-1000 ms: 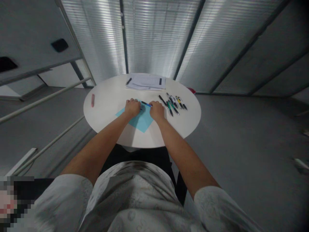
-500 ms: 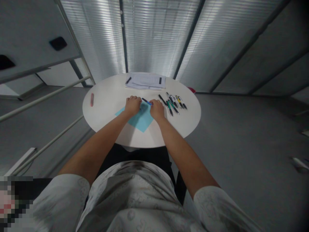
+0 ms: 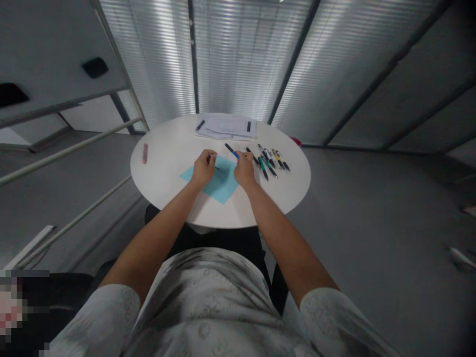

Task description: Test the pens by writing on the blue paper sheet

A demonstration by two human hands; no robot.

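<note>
Round white surface (image 3: 167,148), light-blue paper (image 3: 223,191) on it, blue pen (image 3: 231,150) near the paper
The paper looks light and easily creased; press near an edge. Your left hand's (image 3: 203,169) fingers are curled, contents unclear. Your right hand's (image 3: 244,171) fingers grip the pen's near end; it should be light, stiff, slightly slick, best pinched mid-barrel.

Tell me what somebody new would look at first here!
Probably the bright light-blue paper sheet, near the middle of the white oval table. Next might be the slim blue-and-black pen poking out of the right hand, then the cluster of black, green and yellow pens to its right.
</note>
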